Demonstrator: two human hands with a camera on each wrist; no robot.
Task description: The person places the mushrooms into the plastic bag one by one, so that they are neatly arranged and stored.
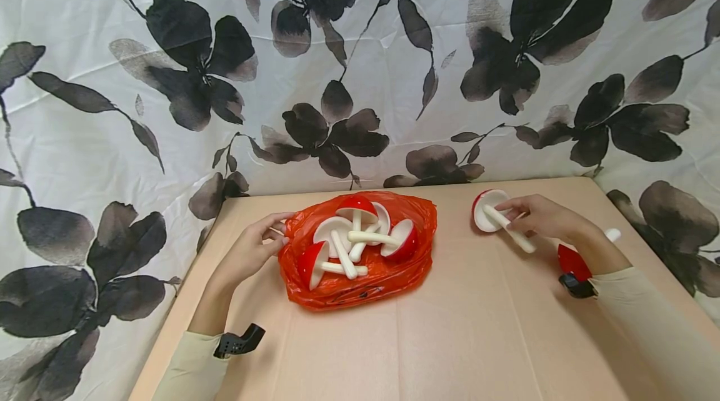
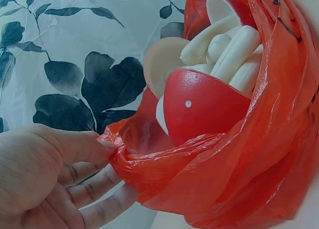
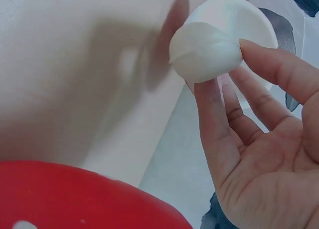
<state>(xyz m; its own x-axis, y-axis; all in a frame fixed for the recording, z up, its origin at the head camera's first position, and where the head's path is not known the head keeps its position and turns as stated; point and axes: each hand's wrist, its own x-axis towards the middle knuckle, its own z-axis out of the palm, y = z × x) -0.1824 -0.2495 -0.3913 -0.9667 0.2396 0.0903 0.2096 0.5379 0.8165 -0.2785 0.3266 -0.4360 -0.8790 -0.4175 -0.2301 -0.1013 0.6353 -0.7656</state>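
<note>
My left hand [image 1: 250, 251] pinches the rim of a red plastic bag [image 1: 337, 299] between thumb and fingers, at its left side. In the left wrist view the rolled rim of the bag is gathered at the thumb tip. Several toy mushrooms [image 1: 339, 251] with red caps and white stems lie heaped in the bag's mouth. Off to the right, my right hand [image 1: 542, 221] holds one toy mushroom [image 1: 520, 240] by its stem, cap turned away to the left. In the right wrist view the stem's rounded end [image 3: 204, 54] points at the camera and covers part of the cap.
Another toy mushroom [image 1: 570, 260] with a red cap lies by my right wrist, partly hidden by the forearm; its cap [image 3: 84, 199] fills the lower left of the right wrist view. The pale tabletop [image 1: 461, 326] ends at a flower-patterned cloth [image 1: 416, 76].
</note>
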